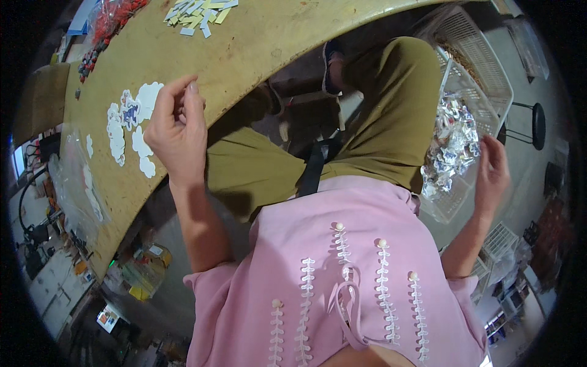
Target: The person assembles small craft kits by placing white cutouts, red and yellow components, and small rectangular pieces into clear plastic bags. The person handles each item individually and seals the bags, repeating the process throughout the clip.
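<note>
My left hand (177,131) is raised over the table's front edge, its fingers curled in and pressed together; whatever they pinch, if anything, is hidden. Just beside it on the table lie white cloud-shaped cut-outs (147,101), one of them a blue-printed cut-out (129,110). On the far right my right hand (494,171) is at the side of a white plastic basket (449,205) heaped with small shiny printed pieces (452,140). Its fingers are bunched near the heap, and what is between them cannot be made out.
Pale yellow and white strips (199,13) are piled at the table's far side. Red items in clear plastic (113,18) lie at the far left. A clear plastic bag (76,177) rests on the table's left end. Another white basket (483,55) and a black stool (538,126) stand right.
</note>
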{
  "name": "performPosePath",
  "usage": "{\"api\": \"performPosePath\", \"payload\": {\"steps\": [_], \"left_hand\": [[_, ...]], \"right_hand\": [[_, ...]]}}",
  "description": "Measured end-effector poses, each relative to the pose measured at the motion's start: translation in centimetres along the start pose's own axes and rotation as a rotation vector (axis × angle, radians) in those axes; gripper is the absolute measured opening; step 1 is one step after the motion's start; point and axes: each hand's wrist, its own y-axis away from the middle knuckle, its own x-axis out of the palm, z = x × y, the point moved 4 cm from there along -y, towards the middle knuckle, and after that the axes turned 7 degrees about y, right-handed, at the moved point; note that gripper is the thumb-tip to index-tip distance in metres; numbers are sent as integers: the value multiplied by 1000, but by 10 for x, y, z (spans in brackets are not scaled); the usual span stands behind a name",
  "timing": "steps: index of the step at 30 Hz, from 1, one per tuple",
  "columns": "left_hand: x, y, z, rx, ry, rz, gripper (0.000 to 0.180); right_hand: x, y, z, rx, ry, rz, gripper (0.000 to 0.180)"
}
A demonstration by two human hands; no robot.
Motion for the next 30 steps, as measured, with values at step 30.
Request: {"api": "performPosePath", "payload": {"steps": [30], "left_hand": [[20, -1, 4, 382, -456, -157, 7]], "right_hand": [[172, -45, 197, -878, -592, 508, 15]]}}
